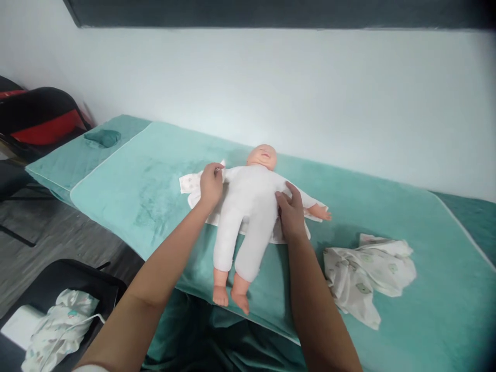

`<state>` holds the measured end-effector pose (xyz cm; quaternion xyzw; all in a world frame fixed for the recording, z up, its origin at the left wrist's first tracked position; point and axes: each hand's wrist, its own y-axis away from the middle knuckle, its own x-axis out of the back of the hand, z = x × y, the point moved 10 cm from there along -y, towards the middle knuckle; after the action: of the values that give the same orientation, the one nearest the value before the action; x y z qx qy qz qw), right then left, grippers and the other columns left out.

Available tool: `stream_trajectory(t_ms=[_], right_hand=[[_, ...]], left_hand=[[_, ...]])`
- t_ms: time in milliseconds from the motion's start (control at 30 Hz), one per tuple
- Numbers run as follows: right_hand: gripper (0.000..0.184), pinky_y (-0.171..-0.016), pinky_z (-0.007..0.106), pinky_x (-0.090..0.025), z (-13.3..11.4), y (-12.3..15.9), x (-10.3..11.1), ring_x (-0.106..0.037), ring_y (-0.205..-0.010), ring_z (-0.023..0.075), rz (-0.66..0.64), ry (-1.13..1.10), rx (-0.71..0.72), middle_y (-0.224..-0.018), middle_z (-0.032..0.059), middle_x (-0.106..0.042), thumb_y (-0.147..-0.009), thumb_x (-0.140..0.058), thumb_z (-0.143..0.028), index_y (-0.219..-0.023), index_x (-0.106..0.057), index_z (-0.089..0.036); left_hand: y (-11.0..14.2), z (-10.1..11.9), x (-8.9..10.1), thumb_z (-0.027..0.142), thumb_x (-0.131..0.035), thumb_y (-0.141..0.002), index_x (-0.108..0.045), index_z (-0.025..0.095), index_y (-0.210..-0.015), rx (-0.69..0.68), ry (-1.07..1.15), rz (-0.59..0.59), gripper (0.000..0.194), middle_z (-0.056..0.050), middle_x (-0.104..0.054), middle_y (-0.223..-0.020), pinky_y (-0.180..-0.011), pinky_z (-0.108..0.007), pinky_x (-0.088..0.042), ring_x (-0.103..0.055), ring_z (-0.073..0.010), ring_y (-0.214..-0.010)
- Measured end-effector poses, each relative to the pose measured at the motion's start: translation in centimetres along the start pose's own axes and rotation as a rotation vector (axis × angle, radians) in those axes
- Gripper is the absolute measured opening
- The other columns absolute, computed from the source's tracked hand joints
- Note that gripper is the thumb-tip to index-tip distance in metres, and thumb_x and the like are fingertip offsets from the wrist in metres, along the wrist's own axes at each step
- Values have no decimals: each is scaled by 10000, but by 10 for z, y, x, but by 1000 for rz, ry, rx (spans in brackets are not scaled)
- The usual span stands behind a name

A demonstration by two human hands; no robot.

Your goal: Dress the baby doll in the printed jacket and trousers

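A baby doll [248,212] with a white cloth body lies face up on a teal bed [155,196], feet toward me, on top of a spread white patterned garment [190,183]. My left hand [211,185] is closed, pinching the garment's edge beside the doll's arm on the left. My right hand [290,211] rests on the doll's other side, fingers curled against the body and the cloth under it; what it grips is hidden.
A crumpled patterned cloth [368,274] lies on the bed to the right. A black bin [62,305] with more baby clothes stands on the floor at lower left. A black and red chair [39,121] is at far left. A white wall runs behind.
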<state>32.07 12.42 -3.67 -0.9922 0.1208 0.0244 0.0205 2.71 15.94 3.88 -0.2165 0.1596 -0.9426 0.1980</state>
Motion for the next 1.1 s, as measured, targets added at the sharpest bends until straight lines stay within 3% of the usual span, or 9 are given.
stream_trajectory(t_ms=[100, 200, 300, 433, 600, 700, 867, 967, 1100], right_hand=[[796, -768, 308, -506, 3, 5, -24, -561, -785, 150, -184, -58, 2, -848, -48, -570, -774, -787, -503, -1475, -469, -301], [825, -726, 284, -482, 2, 10, -43, -529, -766, 142, -336, -80, 3, -806, -63, -502, -779, -797, -477, -1501, -432, -319], [802, -695, 280, -462, 2, 10, -46, -508, -753, 145, -355, -76, 4, -800, -63, -479, -790, -782, -491, -1495, -434, -334], [787, -702, 285, -457, 5, 7, -44, -483, -730, 144, -350, -76, 0, -772, -67, -426, -805, -769, -499, -1496, -430, -334], [777, -706, 290, -450, 6, 5, -46, -471, -727, 147, -363, -72, 31, -758, -68, -392, -813, -759, -498, -1491, -429, -311], [771, -763, 306, -469, 7, 4, -46, -507, -776, 156, -364, -79, 38, -786, -61, -438, -819, -753, -493, -1492, -421, -316], [792, -797, 328, -487, 7, 4, -48, -545, -818, 172, -377, -82, 32, -844, -48, -519, -810, -748, -524, -1498, -406, -332], [784, -799, 330, -486, 6, 3, -46, -542, -823, 175, -360, -78, 24, -845, -45, -524, -801, -758, -532, -1485, -428, -337], [780, -753, 316, -463, 6, 3, -45, -490, -759, 165, -351, -59, 30, -784, -59, -452, -802, -754, -534, -1486, -442, -330]], left_hand=[[-3, 33, -28, 108, -465, -932, -654, 205, -974, -8, 21, -115, 216, -49, -736, -1046, -944, -342, -503, -668, -194, -1006], [8, 75, -46, 90, -445, -946, -657, 199, -979, -149, -85, -240, 240, -61, -729, -1107, -944, -341, -502, -661, -199, -1060], [38, 108, -54, 51, -411, -943, -660, 198, -1051, -330, -415, -371, 309, -93, -704, -1133, -904, -375, -505, -640, -239, -1087], [85, 125, -48, 67, -428, -938, -643, 192, -1114, -462, -790, -482, 305, -129, -666, -1114, -812, -403, -518, -626, -282, -1038], [104, 112, -7, 177, -451, -978, -560, 221, -1339, -495, -692, -412, 380, -124, -608, -1368, -961, -451, -529, -602, -288, -1195], [82, 67, 25, 155, -495, -924, -484, 182, -1445, -358, -583, -309, 521, -153, -523, -1511, -1151, -515, -431, -475, -318, -1407], [61, 13, 34, 61, -462, -827, -568, 196, -1378, -261, -512, -440, 578, -100, -641, -1361, -1131, -462, -459, -562, -275, -1316], [66, 27, 36, 104, -458, -870, -657, 218, -1216, -293, -536, -430, 414, -78, -684, -1182, -1003, -405, -523, -647, -251, -1144], [94, 75, 25, 169, -466, -940, -673, 228, -1156, -396, -602, -409, 305, -79, -688, -1082, -876, -373, -537, -668, -247, -1036]])
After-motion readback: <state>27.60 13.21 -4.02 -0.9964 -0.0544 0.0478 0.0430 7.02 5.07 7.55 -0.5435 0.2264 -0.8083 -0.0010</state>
